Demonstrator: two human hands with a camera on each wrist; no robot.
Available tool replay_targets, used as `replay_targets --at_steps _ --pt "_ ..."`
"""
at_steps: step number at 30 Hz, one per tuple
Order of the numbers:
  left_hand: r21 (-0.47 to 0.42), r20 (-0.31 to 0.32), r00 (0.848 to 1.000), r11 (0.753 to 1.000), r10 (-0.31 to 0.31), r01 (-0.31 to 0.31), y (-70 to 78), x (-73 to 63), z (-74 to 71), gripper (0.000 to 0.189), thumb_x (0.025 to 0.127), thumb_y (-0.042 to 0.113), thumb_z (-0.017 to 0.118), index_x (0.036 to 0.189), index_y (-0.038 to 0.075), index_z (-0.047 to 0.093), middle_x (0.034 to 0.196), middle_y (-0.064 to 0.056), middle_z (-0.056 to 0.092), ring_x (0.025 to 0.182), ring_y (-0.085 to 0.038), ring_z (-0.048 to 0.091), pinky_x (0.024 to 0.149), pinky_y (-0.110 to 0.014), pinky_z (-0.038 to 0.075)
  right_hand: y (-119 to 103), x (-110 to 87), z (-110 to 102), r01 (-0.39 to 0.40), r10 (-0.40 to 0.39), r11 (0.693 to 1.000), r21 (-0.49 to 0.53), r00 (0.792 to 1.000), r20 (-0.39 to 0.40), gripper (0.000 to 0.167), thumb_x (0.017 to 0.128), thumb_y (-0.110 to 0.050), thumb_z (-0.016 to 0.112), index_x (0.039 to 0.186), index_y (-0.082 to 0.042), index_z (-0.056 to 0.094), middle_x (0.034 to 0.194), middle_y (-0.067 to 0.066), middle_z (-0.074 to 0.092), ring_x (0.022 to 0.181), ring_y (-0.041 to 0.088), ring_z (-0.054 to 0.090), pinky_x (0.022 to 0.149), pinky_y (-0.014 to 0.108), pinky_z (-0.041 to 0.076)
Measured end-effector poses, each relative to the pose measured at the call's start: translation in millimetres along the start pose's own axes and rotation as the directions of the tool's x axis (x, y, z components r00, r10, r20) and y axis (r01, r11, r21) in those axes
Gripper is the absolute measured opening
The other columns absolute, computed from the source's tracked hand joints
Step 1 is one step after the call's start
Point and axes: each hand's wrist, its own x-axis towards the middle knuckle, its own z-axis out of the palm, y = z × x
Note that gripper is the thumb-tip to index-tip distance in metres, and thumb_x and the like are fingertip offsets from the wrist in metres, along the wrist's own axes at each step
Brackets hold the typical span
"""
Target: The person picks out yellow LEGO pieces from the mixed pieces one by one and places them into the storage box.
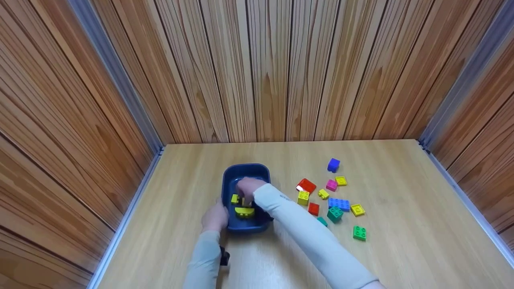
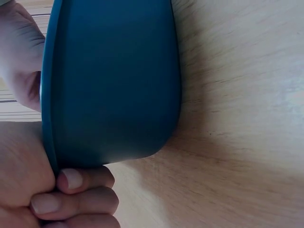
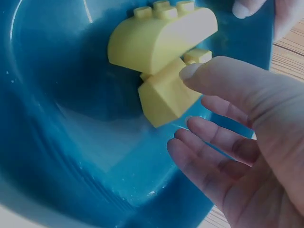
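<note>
A dark blue plastic bin [image 1: 261,229] stands on the table with a few yellow toy bricks in it. My left hand [image 1: 215,216] grips its left rim, fingers curled against the outer wall [image 2: 114,85]. Inside the bin is my right hand [image 1: 249,188], its thumb at a sloped yellow brick [image 3: 164,97] and the other fingers loosely bent, apart from that brick. Against the sloped brick lies an arched yellow brick [image 3: 156,42], studs on its curved side. A small yellow brick [image 1: 235,198] shows near the bin's left wall.
Loose bricks lie right of the bin: a blue one [image 1: 339,204], a purple one [image 1: 333,165], a pink one [image 1: 331,185], and several red, yellow and green ones. Wood-panelled walls [image 1: 269,80] enclose the table [image 1: 393,180] at the back and sides.
</note>
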Motion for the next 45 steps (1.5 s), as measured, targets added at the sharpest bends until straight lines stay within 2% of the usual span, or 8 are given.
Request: replay_targets --at_steps 6,10,22,30,34,37,42,45 --pt "-0.003 0.024 1.000 1.000 -0.019 0.019 3.9 1.2 0.6 0.050 0.102 0.020 0.039 0.146 -0.002 0.032 0.134 -0.025 0.051 0.115 -0.039 0.054 0.094 -0.054 0.043 1.3 -8.6 -9.6 -0.016 0.016 0.999 0.036 1.000 -0.006 0.029 0.076 -0.010 0.080 0.104 -0.012 0.071 0.092 -0.002 0.065 0.083 0.014 0.061 0.071 0.031 0.052" --pt "0.015 0.022 0.999 0.999 -0.030 0.029 7.1 0.8 1.6 0.050 0.102 0.020 0.040 0.146 -0.002 0.032 0.130 -0.025 0.053 0.111 -0.037 0.056 0.092 -0.053 0.044 6.7 -12.1 -13.5 -0.031 0.033 0.998 0.063 0.999 -0.027 0.031 0.078 -0.012 0.079 0.108 -0.012 0.070 0.094 -0.001 0.065 0.082 0.014 0.060 0.071 0.032 0.052" --pt "0.144 -0.012 1.000 0.989 -0.029 0.030 10.6 0.3 0.3 0.046 0.101 0.015 0.040 0.142 -0.004 0.036 0.122 -0.027 0.057 0.106 -0.040 0.059 0.084 -0.053 0.049 42.3 -23.7 -35.4 -0.089 0.103 0.983 0.163 0.991 -0.082 0.038 0.082 -0.017 0.076 0.118 -0.009 0.065 0.111 0.006 0.063 0.094 0.020 0.059 0.078 0.035 0.052" --pt "0.106 -0.032 0.999 0.993 -0.041 0.044 10.3 -1.2 -3.5 0.033 0.098 0.015 0.049 0.123 -0.004 0.056 0.100 -0.018 0.064 0.084 -0.029 0.061 0.074 -0.046 0.051 82.0 -46.2 -54.4 -0.109 0.140 0.973 0.204 0.979 -0.148 0.042 0.079 -0.018 0.078 0.117 -0.005 0.063 0.111 0.009 0.061 0.101 0.024 0.058 0.084 0.037 0.049" --pt "0.063 -0.022 0.998 0.996 -0.057 0.059 9.4 -1.6 -4.7 0.032 0.096 0.015 0.051 0.122 -0.003 0.057 0.100 -0.016 0.064 0.081 -0.026 0.059 0.073 -0.044 0.051 109.0 -63.0 -58.8 -0.111 0.154 0.966 0.235 0.973 -0.170 0.044 0.078 -0.016 0.077 0.118 -0.004 0.062 0.117 0.014 0.060 0.107 0.028 0.056 0.089 0.040 0.047" --pt "0.053 -0.023 0.998 0.997 -0.052 0.053 8.7 -1.3 -5.3 0.034 0.096 0.015 0.051 0.124 -0.004 0.057 0.106 -0.018 0.064 0.083 -0.026 0.059 0.075 -0.045 0.050 132.1 -74.8 -58.5 -0.140 0.199 0.941 0.307 0.965 -0.170 0.042 0.080 -0.015 0.075 0.119 -0.005 0.061 0.121 0.015 0.059 0.110 0.029 0.055 0.091 0.042 0.046" --pt "0.051 -0.016 0.998 0.997 -0.058 0.059 8.5 -1.8 -5.3 0.033 0.096 0.015 0.052 0.122 -0.005 0.057 0.099 -0.015 0.063 0.079 -0.025 0.058 0.071 -0.042 0.050 167.5 -100.3 -56.5 -0.212 0.301 0.878 0.430 0.942 -0.148 0.044 0.083 -0.016 0.073 0.124 -0.008 0.058 0.126 0.015 0.056 0.114 0.032 0.053 0.092 0.047 0.046" --pt "0.044 -0.010 0.998 0.997 -0.060 0.061 9.2 -2.3 -6.1 0.033 0.096 0.015 0.052 0.122 -0.006 0.056 0.095 -0.014 0.062 0.076 -0.025 0.057 0.068 -0.040 0.050 187.3 -114.8 -54.4 -0.228 0.326 0.866 0.445 0.932 -0.157 0.046 0.083 -0.016 0.073 0.125 -0.006 0.057 0.125 0.016 0.056 0.114 0.033 0.053 0.092 0.049 0.045"
